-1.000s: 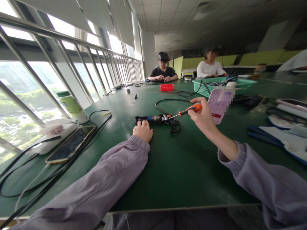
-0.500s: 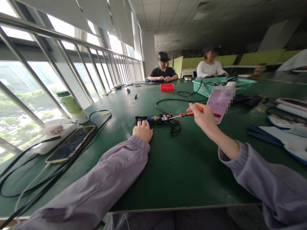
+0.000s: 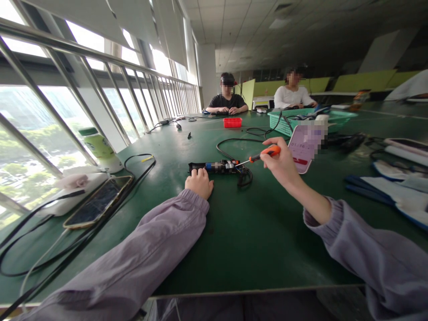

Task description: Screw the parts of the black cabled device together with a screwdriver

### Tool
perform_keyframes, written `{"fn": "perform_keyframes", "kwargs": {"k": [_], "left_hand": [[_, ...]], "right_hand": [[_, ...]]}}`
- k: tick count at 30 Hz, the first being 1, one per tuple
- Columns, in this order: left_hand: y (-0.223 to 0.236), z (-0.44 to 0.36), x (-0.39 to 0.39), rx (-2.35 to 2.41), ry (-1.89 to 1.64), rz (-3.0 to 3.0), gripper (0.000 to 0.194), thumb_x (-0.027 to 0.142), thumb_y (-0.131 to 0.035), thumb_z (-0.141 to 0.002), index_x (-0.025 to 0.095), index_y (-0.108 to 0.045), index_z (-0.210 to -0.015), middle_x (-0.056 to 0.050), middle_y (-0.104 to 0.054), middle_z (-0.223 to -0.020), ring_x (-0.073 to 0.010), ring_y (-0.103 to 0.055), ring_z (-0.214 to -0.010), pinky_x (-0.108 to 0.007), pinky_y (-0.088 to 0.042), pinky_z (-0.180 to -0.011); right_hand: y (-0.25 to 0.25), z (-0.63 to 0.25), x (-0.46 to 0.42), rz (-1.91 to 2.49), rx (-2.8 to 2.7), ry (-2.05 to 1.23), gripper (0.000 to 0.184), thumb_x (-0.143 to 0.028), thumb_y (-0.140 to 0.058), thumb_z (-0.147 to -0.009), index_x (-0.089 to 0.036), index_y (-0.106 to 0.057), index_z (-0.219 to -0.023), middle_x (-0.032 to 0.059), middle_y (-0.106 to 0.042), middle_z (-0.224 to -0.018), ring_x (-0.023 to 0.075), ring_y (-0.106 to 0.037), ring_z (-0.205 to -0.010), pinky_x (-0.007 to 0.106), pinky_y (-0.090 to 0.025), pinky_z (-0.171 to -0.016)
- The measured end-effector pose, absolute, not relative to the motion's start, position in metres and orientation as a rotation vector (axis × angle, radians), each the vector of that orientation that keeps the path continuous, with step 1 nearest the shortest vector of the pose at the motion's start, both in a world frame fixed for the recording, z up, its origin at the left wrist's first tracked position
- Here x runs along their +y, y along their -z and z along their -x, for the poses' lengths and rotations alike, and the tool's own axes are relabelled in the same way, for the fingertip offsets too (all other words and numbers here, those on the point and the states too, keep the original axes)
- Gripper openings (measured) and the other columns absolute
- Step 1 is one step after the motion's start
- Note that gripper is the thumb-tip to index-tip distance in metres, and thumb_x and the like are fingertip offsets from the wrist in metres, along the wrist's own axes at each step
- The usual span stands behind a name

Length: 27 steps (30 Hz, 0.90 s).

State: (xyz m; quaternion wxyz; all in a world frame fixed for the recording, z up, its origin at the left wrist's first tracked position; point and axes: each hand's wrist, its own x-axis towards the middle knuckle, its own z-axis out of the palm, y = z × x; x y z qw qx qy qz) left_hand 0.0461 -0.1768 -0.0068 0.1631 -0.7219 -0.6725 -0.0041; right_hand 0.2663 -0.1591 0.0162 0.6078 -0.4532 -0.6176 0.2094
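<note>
Left hand grips the black gadget, probably so it won't slide while the right hand grasps a screwdriver against its wired end.

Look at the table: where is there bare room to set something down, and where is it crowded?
Bare: the green tabletop between left sleeve and right sleeve, from the black device to the near edge; another patch between the yellow-tagged cable and the device. Crowded: left, with dark phone and bottle, and around the green basket.
</note>
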Motion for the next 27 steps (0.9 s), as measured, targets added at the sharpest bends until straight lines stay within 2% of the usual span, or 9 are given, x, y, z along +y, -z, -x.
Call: {"fn": "perform_keyframes", "kwargs": {"k": [2,4,7,9,14,17,21,24,27], "left_hand": [[0.006,-0.0467,-0.1771,-1.923,0.005,2.061,0.052,0.033,-0.039,-0.091,0.002,-0.04,-0.133,-0.015,-0.053,-0.124,-0.0279,-0.045,-0.115,-0.035,-0.048,-0.085],[0.0058,-0.0468,-0.1771,-1.926,0.006,2.063,0.052,0.033,-0.039,-0.091,0.002,-0.04,-0.133,-0.015,-0.053,-0.124,-0.0278,-0.044,-0.116,-0.035,-0.048,-0.085],[0.0066,-0.0463,-0.1766,-1.925,0.012,2.063,0.052,0.033,-0.039,-0.091,0.002,-0.04,-0.133,-0.016,-0.053,-0.124,-0.0278,-0.045,-0.115,-0.035,-0.048,-0.085],[0.0073,-0.0456,-0.1763,-1.912,0.03,2.061,0.052,0.033,-0.039,-0.09,0.003,-0.041,-0.132,-0.016,-0.053,-0.123,-0.0278,-0.045,-0.114,-0.035,-0.048,-0.084],[0.0077,-0.0448,-0.1764,-1.91,0.049,2.065,0.05,0.033,-0.039,-0.09,0.005,-0.043,-0.131,-0.016,-0.053,-0.122,-0.0276,-0.045,-0.114,-0.035,-0.048,-0.083],[0.0082,-0.0447,-0.1764,-1.91,0.054,2.056,0.049,0.034,-0.039,-0.09,0.007,-0.043,-0.131,-0.016,-0.053,-0.121,-0.027,-0.045,-0.113,-0.034,-0.048,-0.083],[0.0098,-0.044,-0.1761,-1.896,0.066,2.054,0.048,0.033,-0.039,-0.09,0.008,-0.043,-0.131,-0.015,-0.053,-0.121,-0.0268,-0.045,-0.113,-0.034,-0.048,-0.082],[0.0105,-0.0439,-0.176,-1.899,0.064,2.052,0.049,0.034,-0.039,-0.09,0.007,-0.043,-0.131,-0.015,-0.053,-0.121,-0.0269,-0.045,-0.113,-0.034,-0.047,-0.082],[0.0103,-0.0442,-0.1761,-1.898,0.057,2.055,0.05,0.033,-0.039,-0.09,0.005,-0.042,-0.131,-0.016,-0.053,-0.121,-0.0271,-0.045,-0.113,-0.034,-0.047,-0.083]], "right_hand": [[-0.016,-0.2661,-0.1593,1.093,-1.445,-0.488,0.018,-0.036,-0.057,-0.074,-0.021,-0.051,-0.083,-0.0064,-0.046,-0.055,0.0099,-0.044,-0.046,0.025,-0.037,-0.047],[-0.016,-0.266,-0.1599,1.138,-1.463,-0.496,0.022,-0.041,-0.051,-0.078,-0.02,-0.053,-0.074,-0.0059,-0.042,-0.051,0.0092,-0.04,-0.042,0.025,-0.034,-0.044],[-0.0162,-0.2658,-0.1602,1.108,-1.446,-0.474,0.014,-0.03,-0.056,-0.073,-0.021,-0.052,-0.082,-0.0062,-0.046,-0.058,0.0087,-0.043,-0.044,0.024,-0.036,-0.045],[-0.0165,-0.2657,-0.1602,1.062,-1.423,-0.451,0.027,-0.024,-0.06,-0.067,-0.022,-0.049,-0.091,-0.0062,-0.05,-0.065,0.0091,-0.048,-0.05,0.024,-0.04,-0.05],[-0.0184,-0.2653,-0.1627,1.154,-1.476,-0.529,0.022,-0.042,-0.051,-0.078,-0.021,-0.052,-0.075,-0.0064,-0.041,-0.05,0.0092,-0.04,-0.041,0.025,-0.033,-0.042],[-0.0188,-0.2638,-0.1641,1.105,-1.468,-0.496,0.017,-0.035,-0.056,-0.074,-0.021,-0.052,-0.082,-0.0063,-0.044,-0.054,0.0095,-0.043,-0.043,0.025,-0.036,-0.044],[-0.0168,-0.262,-0.1638,1.063,-1.43,-0.454,0.036,-0.032,-0.065,-0.067,-0.022,-0.047,-0.098,-0.0047,-0.053,-0.069,0.0114,-0.052,-0.057,0.026,-0.043,-0.054],[-0.0143,-0.2628,-0.163,1.153,-1.44,-0.472,0.029,-0.047,-0.058,-0.074,-0.022,-0.051,-0.087,-0.007,-0.045,-0.055,0.0099,-0.044,-0.046,0.024,-0.037,-0.046],[-0.0132,-0.2631,-0.1628,1.161,-1.468,-0.488,0.026,-0.046,-0.055,-0.076,-0.021,-0.053,-0.082,-0.0068,-0.043,-0.053,0.0085,-0.04,-0.042,0.024,-0.033,-0.043]]}}
